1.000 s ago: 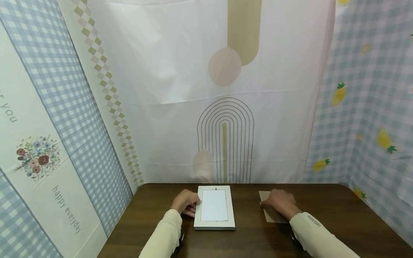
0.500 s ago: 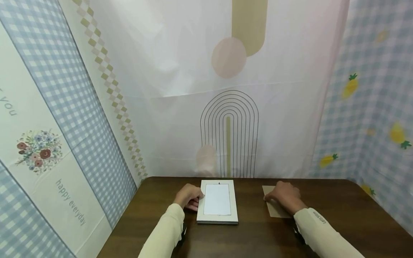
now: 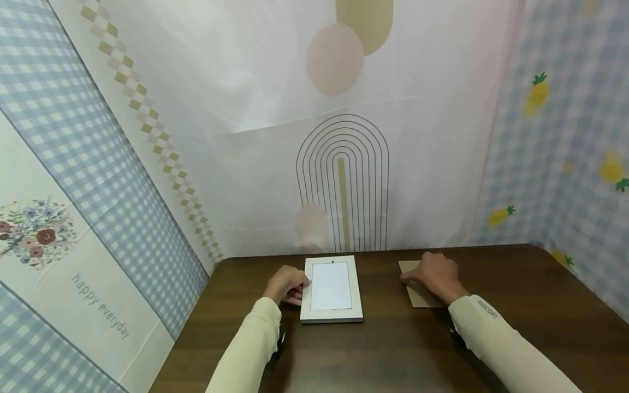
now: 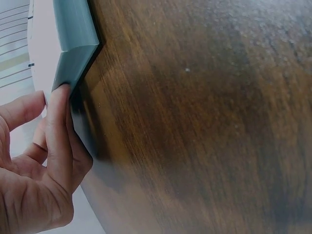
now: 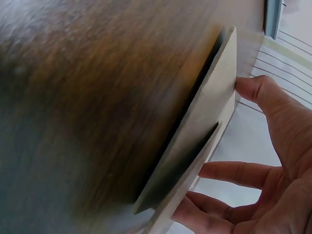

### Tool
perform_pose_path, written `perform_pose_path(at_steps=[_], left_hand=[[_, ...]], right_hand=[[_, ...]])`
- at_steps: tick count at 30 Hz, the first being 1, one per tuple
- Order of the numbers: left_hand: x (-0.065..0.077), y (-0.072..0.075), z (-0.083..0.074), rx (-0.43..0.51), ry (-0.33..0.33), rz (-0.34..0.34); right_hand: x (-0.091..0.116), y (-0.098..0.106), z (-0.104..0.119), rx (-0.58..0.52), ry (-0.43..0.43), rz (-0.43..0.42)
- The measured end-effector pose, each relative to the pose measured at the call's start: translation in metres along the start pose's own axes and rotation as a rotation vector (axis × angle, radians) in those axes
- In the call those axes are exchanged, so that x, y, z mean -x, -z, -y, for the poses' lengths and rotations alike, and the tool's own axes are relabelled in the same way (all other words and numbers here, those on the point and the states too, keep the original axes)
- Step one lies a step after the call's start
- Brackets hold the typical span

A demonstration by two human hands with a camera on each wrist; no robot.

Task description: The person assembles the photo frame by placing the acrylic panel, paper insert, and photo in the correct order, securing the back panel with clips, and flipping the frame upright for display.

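Observation:
A white picture frame (image 3: pixel 331 315) lies flat on the table, with a plain white panel (image 3: pixel 331 286) inside its border. My left hand (image 3: pixel 286 284) holds the frame's left edge, its thumb at the upper edge and fingers against the side (image 4: pixel 78 29). Farther right, my right hand (image 3: pixel 437 275) grips a thin brown frame backing board (image 3: pixel 417 297). In the right wrist view, the thumb meets one edge of the board (image 5: pixel 214 83), while fingers touch the raised stand flap (image 5: pixel 183 183). The hand covers part of the board in the head view.
Both things rest on a dark brown wooden table (image 3: pixel 324 355). A white printed cloth (image 3: pixel 236 180) hangs behind its far edge. Blue checked cloth hangs on the left (image 3: pixel 93 147) and right (image 3: pixel 589 229).
The head view has tilted downward, so the scene sits higher in it. Both hands keep their places on the frame and the backing board.

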State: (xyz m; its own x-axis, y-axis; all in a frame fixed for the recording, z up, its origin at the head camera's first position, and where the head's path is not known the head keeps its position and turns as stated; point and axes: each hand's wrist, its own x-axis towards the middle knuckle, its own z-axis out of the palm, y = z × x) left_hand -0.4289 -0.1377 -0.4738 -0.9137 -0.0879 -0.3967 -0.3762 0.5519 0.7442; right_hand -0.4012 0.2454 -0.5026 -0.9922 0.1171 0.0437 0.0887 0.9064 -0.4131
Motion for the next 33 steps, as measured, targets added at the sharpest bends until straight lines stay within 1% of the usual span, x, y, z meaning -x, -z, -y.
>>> perform_pose_path(at_steps=[4, 9, 15, 22, 26, 33], left_hand=[[-0.001, 0.006, -0.005, 0.014, -0.005, 0.003], [-0.004, 0.011, -0.007, 0.025, -0.004, -0.006], [-0.004, 0.012, -0.01, 0.018, -0.007, -0.005], [-0.003, 0.009, -0.009, 0.023, 0.008, 0.005], [-0.002, 0.008, -0.007, 0.017, 0.012, 0.011], [-0.001, 0.002, 0.0, 0.006, 0.002, 0.011]], right_hand=[[-0.007, 0.008, 0.005, 0.011, -0.002, -0.002], [-0.01, 0.016, 0.011, 0.037, 0.022, -0.007], [-0.012, 0.02, 0.013, 0.071, 0.038, -0.013], [-0.01, 0.016, 0.008, 0.063, 0.049, -0.004], [-0.007, 0.012, 0.006, 0.057, 0.038, 0.01], [0.001, 0.002, 0.003, 0.07, -0.006, 0.075]])
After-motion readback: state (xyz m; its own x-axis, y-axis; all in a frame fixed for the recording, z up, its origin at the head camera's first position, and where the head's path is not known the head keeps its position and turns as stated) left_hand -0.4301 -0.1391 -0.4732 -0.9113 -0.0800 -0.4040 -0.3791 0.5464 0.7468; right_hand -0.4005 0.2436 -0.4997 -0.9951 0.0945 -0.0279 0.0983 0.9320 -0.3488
